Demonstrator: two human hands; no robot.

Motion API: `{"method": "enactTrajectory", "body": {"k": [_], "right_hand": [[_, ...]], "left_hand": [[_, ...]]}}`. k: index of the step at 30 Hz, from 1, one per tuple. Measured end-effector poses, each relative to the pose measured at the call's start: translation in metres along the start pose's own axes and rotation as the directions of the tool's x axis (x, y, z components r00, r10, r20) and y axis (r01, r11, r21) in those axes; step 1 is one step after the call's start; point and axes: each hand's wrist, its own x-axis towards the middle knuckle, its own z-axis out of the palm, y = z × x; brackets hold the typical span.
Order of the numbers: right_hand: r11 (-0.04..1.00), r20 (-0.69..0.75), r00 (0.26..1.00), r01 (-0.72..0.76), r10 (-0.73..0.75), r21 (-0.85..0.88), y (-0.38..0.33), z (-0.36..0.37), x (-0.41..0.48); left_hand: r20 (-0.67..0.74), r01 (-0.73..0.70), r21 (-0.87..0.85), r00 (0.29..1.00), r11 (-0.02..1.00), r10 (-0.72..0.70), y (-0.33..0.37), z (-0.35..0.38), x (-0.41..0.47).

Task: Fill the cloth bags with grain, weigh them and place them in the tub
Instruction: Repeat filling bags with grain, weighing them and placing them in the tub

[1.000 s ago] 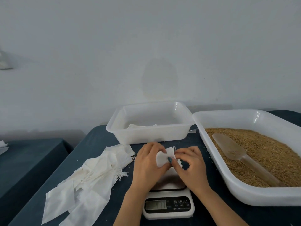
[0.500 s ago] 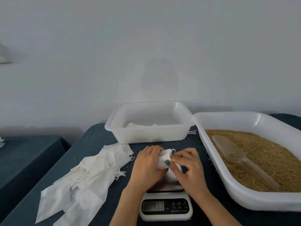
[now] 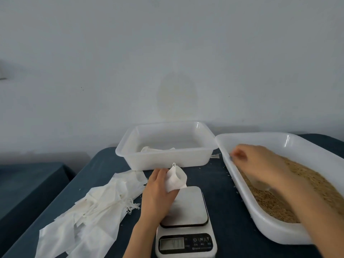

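- Pinched in the left hand (image 3: pixel 158 194): one cloth bag (image 3: pixel 176 178), gripped round its lower half and kept upright with the mouth gaping upward, likely so grain can be tipped straight in.
- Held just above the back-left corner of the scale (image 3: pixel 184 207), which sits mid-bench (image 3: pixel 219 183) near the front edge. Probably kept there so it can go down on the plate with no carrying once filled.
- Blurred over the grain (image 3: pixel 307 185): the right hand (image 3: pixel 260 162), low above the pale scoop (image 3: pixel 261 185). Cannot tell whether closed on it or loose.
- Set along the right edge of the bench, within the right arm's reach: the grain tray (image 3: pixel 270 231).
- Set at the back edge, straight behind the scale: the tub (image 3: pixel 163 162), placed for a short forward drop.
- Spread toward the front-left corner, beside the holding hand: the heap of empty bags (image 3: pixel 93 211), handy for the next pick.
- Counted: one bag in hand, one scale, one scoop, one tray, one tub.
- Lying in the tub: some white cloth (image 3: pixel 158 149), seemingly finished bags, number unclear.
- Heap too overlapped to count; many.
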Motion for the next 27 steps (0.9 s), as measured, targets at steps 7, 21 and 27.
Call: {"method": "enactTrajectory", "body": {"k": [7,21,27], "right_hand": [[0.846,0.479,0.763,-0.161,0.433,-0.509,0.082,0.012,0.02],[0.889,0.149,0.9,-0.356,0.409,-0.288,0.089,0.019,0.018],[0.839,0.274,0.895,-0.174,0.353,-0.516,0.082,0.025,0.01]], "left_hand": [[-0.018,0.133,-0.089,0.991,0.987,-0.135,-0.008,0.004,0.005],[0.011,0.053,-0.032,0.999,0.998,-0.052,-0.005,0.003,0.0],[0.011,0.051,-0.019,0.999,0.999,-0.051,-0.003,0.005,-0.001]]}}
